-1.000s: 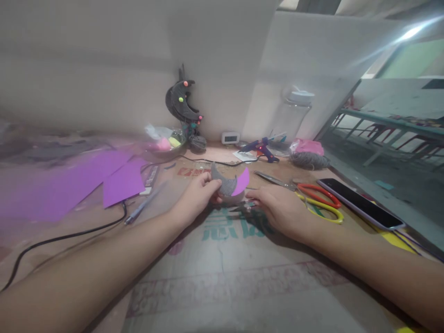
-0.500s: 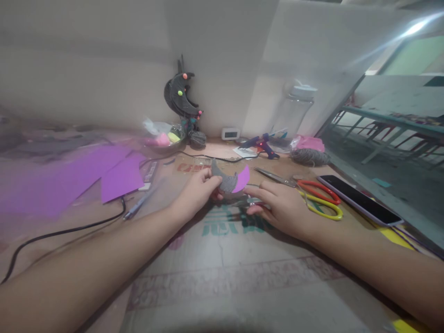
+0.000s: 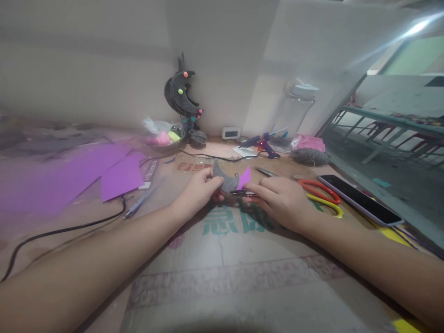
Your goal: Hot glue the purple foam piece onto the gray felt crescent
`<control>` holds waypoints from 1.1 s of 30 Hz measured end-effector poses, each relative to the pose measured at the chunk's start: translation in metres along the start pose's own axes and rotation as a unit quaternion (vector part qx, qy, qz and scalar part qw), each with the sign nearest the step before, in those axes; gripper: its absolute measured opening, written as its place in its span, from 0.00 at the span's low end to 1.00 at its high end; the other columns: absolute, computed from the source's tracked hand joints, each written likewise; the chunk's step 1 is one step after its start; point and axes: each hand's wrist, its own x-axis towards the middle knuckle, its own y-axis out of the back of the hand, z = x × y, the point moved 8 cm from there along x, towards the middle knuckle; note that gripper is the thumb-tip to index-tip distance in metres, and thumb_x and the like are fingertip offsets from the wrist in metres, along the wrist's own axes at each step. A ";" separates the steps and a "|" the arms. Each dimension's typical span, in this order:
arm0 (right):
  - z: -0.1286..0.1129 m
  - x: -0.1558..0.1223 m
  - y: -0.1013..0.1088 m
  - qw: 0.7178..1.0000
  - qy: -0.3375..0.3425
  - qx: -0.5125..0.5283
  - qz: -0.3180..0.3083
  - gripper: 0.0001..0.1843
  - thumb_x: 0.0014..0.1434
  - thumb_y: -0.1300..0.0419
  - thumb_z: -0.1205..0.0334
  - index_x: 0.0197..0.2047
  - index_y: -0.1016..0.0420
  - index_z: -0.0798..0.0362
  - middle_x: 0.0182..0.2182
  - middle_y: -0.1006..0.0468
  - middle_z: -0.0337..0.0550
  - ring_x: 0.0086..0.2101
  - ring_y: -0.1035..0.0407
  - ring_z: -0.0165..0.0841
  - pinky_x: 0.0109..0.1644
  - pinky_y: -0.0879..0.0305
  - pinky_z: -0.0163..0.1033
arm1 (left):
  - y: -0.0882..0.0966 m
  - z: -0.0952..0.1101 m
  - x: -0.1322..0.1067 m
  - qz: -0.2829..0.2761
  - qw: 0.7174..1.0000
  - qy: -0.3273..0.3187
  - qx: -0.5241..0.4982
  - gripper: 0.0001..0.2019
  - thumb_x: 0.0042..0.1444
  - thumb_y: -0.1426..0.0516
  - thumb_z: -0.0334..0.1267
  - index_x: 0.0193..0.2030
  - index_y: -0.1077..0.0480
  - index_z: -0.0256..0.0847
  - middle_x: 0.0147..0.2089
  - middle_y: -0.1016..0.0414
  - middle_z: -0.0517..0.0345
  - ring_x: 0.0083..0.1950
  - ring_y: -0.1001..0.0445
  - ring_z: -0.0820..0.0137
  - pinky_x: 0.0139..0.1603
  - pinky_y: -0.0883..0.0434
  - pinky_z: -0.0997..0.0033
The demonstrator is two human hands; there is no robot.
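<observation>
A purple paper crescent [image 3: 244, 177], its left part wrapped in grey yarn [image 3: 227, 181], is pinched between the thumb and fingers of my left hand [image 3: 207, 186]. A loose curl of yarn shows at the edge of the wrapping. My right hand [image 3: 277, 199] is closed on a small tool with a dark, slender tip [image 3: 238, 192]; its grip is hidden by the fingers, so I cannot tell its exact kind. That tip lies along the crescent's lower edge, and my right fingertips are close to the purple end.
Big scissors [image 3: 321, 190] with red and yellow handles lie beside my right hand, near a phone [image 3: 360, 199]. Farther back are a glue gun [image 3: 262, 144], grey yarn [image 3: 310, 157] and a bowl [image 3: 166, 142]. Purple sheets [image 3: 121, 178], a pen [image 3: 135, 206] and a black cord [image 3: 69, 231] lie left.
My right hand has moved slightly left, bringing the dark tip of its tool up against the crescent's lower edge. My left hand keeps its hold almost unmoved.
</observation>
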 end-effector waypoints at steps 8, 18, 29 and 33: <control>-0.002 0.000 0.001 1.000 0.009 -0.004 -0.002 0.14 0.67 0.46 0.56 0.44 0.23 0.53 0.24 0.30 0.39 0.25 0.41 0.31 0.29 0.52 0.39 | -0.001 -0.001 0.001 -0.008 1.000 -0.002 -0.010 0.06 0.54 0.47 0.31 0.28 0.40 0.41 0.19 0.31 0.65 0.20 0.30 0.76 0.22 0.36 0.79; -0.002 0.000 0.001 1.000 0.023 -0.003 0.002 0.12 0.66 0.46 0.58 0.43 0.23 0.54 0.24 0.30 0.38 0.25 0.42 0.31 0.30 0.52 0.39 | -0.002 -0.003 0.002 -0.006 1.000 0.003 -0.007 0.06 0.53 0.47 0.31 0.27 0.40 0.41 0.18 0.31 0.65 0.19 0.31 0.76 0.22 0.37 0.80; -0.016 -0.009 0.002 0.996 0.067 0.056 -0.022 0.15 0.64 0.43 0.53 0.46 0.26 0.54 0.25 0.30 0.38 0.26 0.39 0.31 0.30 0.49 0.38 | 0.000 -0.005 0.004 -0.006 0.999 -0.011 -0.033 0.06 0.53 0.45 0.35 0.28 0.40 0.41 0.20 0.31 0.65 0.20 0.31 0.75 0.23 0.36 0.77; -0.014 -0.009 -0.004 0.991 0.039 0.120 -0.051 0.17 0.65 0.46 0.50 0.44 0.26 0.55 0.26 0.29 0.40 0.27 0.37 0.31 0.31 0.47 0.37 | 0.000 -0.002 0.003 0.005 0.998 -0.008 -0.059 0.07 0.55 0.45 0.38 0.29 0.39 0.40 0.22 0.30 0.64 0.21 0.31 0.76 0.25 0.35 0.77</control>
